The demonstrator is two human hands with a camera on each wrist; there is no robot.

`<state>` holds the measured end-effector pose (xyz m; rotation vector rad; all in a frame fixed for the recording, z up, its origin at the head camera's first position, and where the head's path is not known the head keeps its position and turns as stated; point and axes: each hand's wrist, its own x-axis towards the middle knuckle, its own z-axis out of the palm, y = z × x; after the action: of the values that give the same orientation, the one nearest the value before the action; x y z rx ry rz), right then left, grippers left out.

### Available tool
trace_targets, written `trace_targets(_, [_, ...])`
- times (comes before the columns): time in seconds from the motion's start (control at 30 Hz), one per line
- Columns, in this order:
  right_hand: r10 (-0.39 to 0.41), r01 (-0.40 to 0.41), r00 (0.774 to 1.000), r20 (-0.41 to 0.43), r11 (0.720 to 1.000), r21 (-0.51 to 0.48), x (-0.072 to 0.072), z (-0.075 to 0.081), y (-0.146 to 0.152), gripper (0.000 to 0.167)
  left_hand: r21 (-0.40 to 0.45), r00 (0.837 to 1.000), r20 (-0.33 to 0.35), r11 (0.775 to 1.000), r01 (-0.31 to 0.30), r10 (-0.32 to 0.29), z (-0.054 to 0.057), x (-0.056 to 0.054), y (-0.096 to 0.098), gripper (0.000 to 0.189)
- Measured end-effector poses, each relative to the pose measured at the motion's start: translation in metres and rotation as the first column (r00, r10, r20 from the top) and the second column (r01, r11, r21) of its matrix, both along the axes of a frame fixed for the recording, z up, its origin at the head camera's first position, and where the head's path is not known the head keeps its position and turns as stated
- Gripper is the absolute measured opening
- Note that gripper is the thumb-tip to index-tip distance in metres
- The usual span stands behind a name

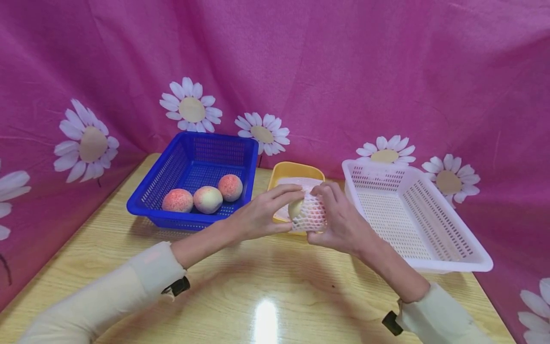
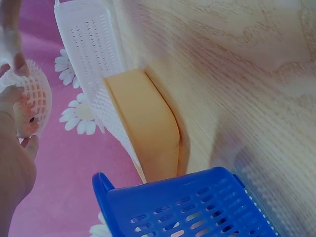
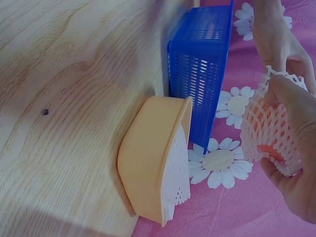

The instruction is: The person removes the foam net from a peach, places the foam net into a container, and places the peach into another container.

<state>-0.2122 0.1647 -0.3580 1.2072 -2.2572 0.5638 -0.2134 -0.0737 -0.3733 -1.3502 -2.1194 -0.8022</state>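
Both hands hold one peach partly covered by a white foam fruit net, above the front of a small yellow container. The left hand has its fingers and thumb at the bare, pale end of the fruit. On the other side, the right hand grips the netted end, its thumb below and its fingers over the top. Through the mesh, the peach's red-flushed skin shows in the right wrist view, where the net reaches up to the left hand's fingers.
A blue basket at the left contains three bare peaches. Behind the hands, the yellow container contains white foam nets. At the right stands a white basket. A flowered pink cloth hangs behind the wooden table.
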Motion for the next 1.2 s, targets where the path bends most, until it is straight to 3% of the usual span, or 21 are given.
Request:
trace_targets(0.17, [0.022,-0.022,1.0,-0.006,1.0,-0.002,-0.001,0.0,-0.002,0.08,0.033,0.999,0.03,0.999,0.022,-0.023,-0.002,-0.003,0.001,0.064])
trace_targets(0.4, [0.098,-0.098,0.995,0.0,0.995,-0.019,-0.003,0.0,-0.007,0.083,0.099,0.989,0.128,0.993,0.057,-0.07,-0.004,-0.004,0.0,0.07])
trace_targets(0.7, [0.174,-0.174,0.985,-0.003,0.984,0.034,-0.01,-0.005,-0.008,0.08,0.087,0.991,0.136,0.996,-0.007,-0.005,-0.009,-0.004,-0.008,0.066])
trace_targets(0.83, [0.151,-0.152,0.988,0.018,0.986,0.068,-0.013,-0.003,-0.007,0.074,0.093,0.989,0.147,0.995,-0.045,0.031,-0.01,-0.005,-0.014,0.066])
trace_targets(1.07, [0.063,-0.07,0.995,0.072,0.993,0.096,-0.02,-0.001,-0.005,0.05,0.08,0.985,0.099,0.986,-0.149,0.141,-0.011,-0.008,-0.025,0.066])
trace_targets(1.2, [0.005,-0.012,0.997,0.073,0.996,0.091,-0.027,-0.002,-0.005,0.039,0.097,0.982,0.091,0.98,-0.176,0.167,-0.01,-0.009,-0.031,0.065])
